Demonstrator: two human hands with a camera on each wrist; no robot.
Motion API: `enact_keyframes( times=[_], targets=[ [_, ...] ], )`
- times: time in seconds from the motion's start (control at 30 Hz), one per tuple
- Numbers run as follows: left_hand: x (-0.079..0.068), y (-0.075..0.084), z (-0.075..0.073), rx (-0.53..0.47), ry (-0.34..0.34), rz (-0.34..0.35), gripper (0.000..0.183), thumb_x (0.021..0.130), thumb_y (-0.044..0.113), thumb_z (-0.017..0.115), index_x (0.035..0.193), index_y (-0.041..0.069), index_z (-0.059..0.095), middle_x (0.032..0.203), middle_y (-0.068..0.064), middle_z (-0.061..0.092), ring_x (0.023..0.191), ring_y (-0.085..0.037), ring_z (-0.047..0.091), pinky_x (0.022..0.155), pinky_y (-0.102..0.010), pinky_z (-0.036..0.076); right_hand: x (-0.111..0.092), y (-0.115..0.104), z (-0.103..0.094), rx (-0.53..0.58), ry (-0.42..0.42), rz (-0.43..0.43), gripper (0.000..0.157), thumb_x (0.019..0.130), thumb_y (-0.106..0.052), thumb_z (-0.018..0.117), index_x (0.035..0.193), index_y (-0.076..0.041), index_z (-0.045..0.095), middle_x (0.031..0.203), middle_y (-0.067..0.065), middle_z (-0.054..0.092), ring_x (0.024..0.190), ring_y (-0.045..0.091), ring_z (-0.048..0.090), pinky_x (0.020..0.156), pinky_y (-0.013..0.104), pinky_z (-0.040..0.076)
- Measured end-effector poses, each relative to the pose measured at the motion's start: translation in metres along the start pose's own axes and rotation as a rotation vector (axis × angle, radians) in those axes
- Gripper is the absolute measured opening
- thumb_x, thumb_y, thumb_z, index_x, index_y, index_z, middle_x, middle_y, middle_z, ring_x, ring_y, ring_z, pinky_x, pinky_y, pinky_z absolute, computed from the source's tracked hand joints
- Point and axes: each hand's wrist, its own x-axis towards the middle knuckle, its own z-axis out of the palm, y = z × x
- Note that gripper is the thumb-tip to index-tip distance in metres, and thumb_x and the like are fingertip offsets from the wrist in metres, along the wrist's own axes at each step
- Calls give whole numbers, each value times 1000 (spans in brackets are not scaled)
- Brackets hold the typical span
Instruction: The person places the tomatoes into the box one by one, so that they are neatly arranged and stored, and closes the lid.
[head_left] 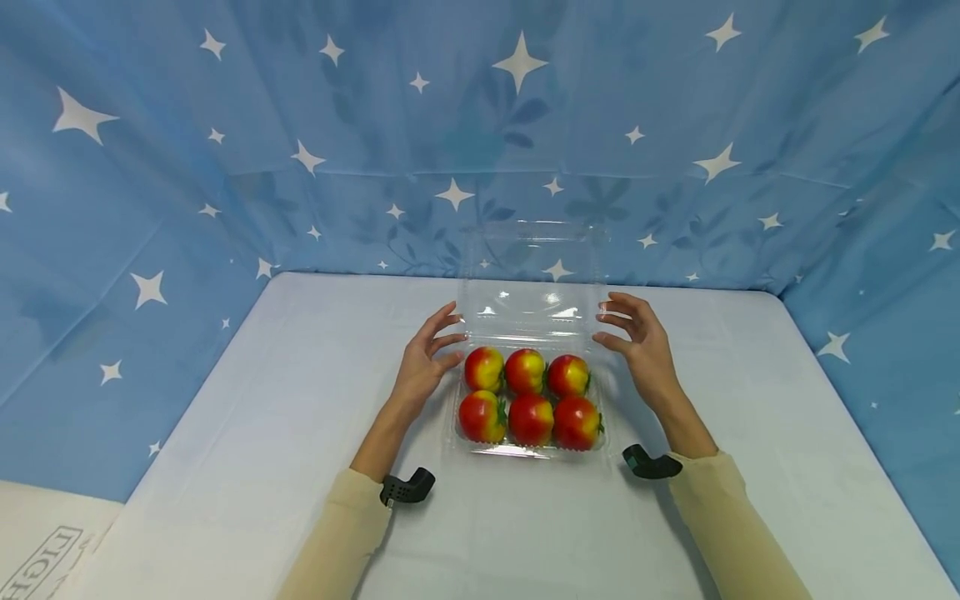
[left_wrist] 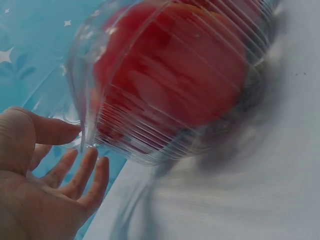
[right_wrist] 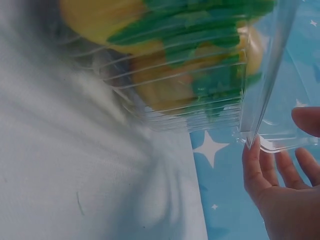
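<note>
A clear plastic clamshell box (head_left: 510,452) sits on the white table with its lid (head_left: 528,310) raised and leaning back. Two rows of red-and-yellow fruits (head_left: 532,419) with green leafy tops fill its base. At the lid's left edge is my left hand (head_left: 422,360), fingers spread and loosely bent; in the left wrist view its fingertips are close to the clear rim (left_wrist: 89,130). My right hand (head_left: 647,346) is at the lid's right side with parted fingers, and in the right wrist view one fingertip touches the box's corner (right_wrist: 248,137).
A white cloth-covered table (head_left: 750,467) lies beneath the box. Blue star-patterned curtain (head_left: 480,133) hangs behind and along both sides. A pale printed surface (head_left: 45,542) shows at the lower left. Both wrists carry black devices (head_left: 408,486) over beige sleeves.
</note>
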Motion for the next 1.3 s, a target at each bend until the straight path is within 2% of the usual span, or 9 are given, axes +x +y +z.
enact_keyframes(
  times=[0.17, 0.33, 0.43, 0.57, 0.87, 1.07, 1.3],
  targets=[
    [3, 6, -1, 19, 22, 33, 71, 96, -5, 62, 160, 21, 42, 155, -16, 51, 136, -37, 58, 101, -29, 59, 0, 1, -2, 37, 9, -27, 57, 99, -2, 65, 152, -2, 43, 136, 10, 56, 121, 17, 63, 90, 12, 57],
    [5, 8, -1, 56, 50, 38, 69, 97, -1, 64, 159, 21, 44, 152, -13, 55, 134, -37, 58, 109, -47, 55, -1, 1, -2, 73, 3, -58, 53, 99, -4, 64, 150, -5, 47, 133, 12, 58, 118, 17, 64, 89, 14, 58],
    [6, 9, 1, 68, 57, 45, 69, 97, 0, 65, 158, 22, 45, 150, -13, 56, 133, -36, 58, 113, -54, 51, -1, 0, -2, 105, 1, -66, 53, 99, 1, 62, 149, -4, 47, 132, 13, 57, 117, 19, 63, 88, 15, 59],
    [8, 11, 2, 77, 61, 51, 68, 96, 1, 65, 157, 24, 47, 150, -13, 56, 133, -36, 58, 113, -55, 50, -2, 2, -2, 123, 0, -70, 54, 99, 3, 59, 151, 2, 43, 133, 14, 57, 118, 23, 63, 87, 17, 60],
    [9, 17, 1, 58, 84, 48, 68, 97, 3, 64, 158, 25, 46, 148, -14, 57, 137, -33, 55, 114, -55, 50, -1, 4, -2, 187, -25, -92, 53, 101, 1, 58, 151, 1, 43, 131, 13, 56, 117, 21, 61, 87, 21, 62],
    [11, 18, 1, 31, 75, 59, 66, 98, 5, 65, 158, 27, 46, 147, -20, 55, 138, -39, 54, 109, -50, 55, -2, 1, -2, 198, -36, -87, 52, 101, 1, 53, 152, 2, 42, 131, 17, 54, 114, 17, 61, 87, 22, 62],
    [11, 22, 2, -14, 55, 118, 65, 99, 7, 66, 158, 26, 46, 145, -26, 52, 138, -46, 51, 93, -21, 58, -3, 0, -4, 215, -54, -101, 51, 103, -2, 53, 153, 2, 44, 125, 11, 56, 114, 20, 60, 89, 24, 62]
  ],
)
